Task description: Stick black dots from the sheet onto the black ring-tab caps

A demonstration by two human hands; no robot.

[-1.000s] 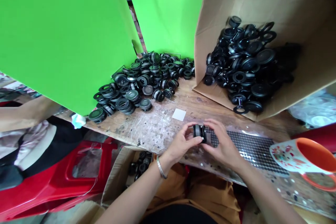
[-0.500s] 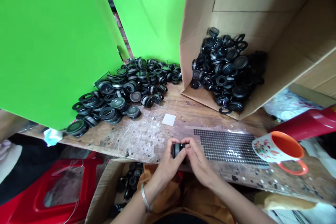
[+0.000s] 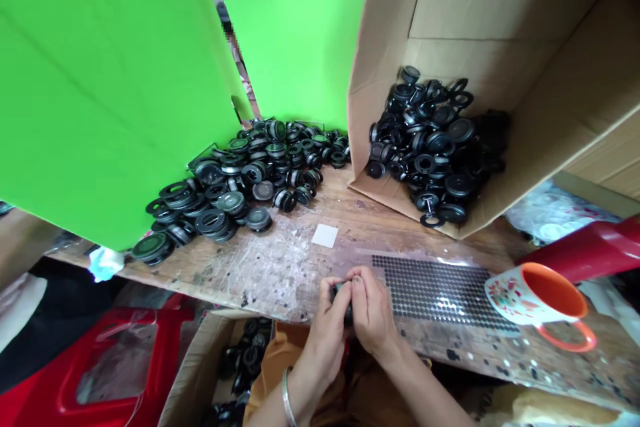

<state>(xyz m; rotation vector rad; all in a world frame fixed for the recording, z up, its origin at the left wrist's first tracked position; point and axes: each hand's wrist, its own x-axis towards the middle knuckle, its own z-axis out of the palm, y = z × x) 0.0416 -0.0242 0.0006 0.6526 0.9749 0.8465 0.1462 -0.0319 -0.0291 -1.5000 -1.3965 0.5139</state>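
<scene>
Right at the near edge of the tabletop (image 3: 280,260), the left hand (image 3: 325,330) and the right hand (image 3: 374,312) meet around a small black round part (image 3: 341,293). Each grip is clenched on it, fingers wrapped so closely that only a dark sliver shows; it is probably one of the ringed pieces lying about.

A large cardboard box (image 3: 385,33) lies on its side at the back right, its open mouth holding a pile of black discs (image 3: 430,140). A loose heap of rings (image 3: 240,180) spreads beside it to the left. Below the edge, a lower carton (image 3: 200,373) holds more dark pieces. An orange-lined mug (image 3: 520,300) stands just right of a black dot sheet (image 3: 440,287).
</scene>
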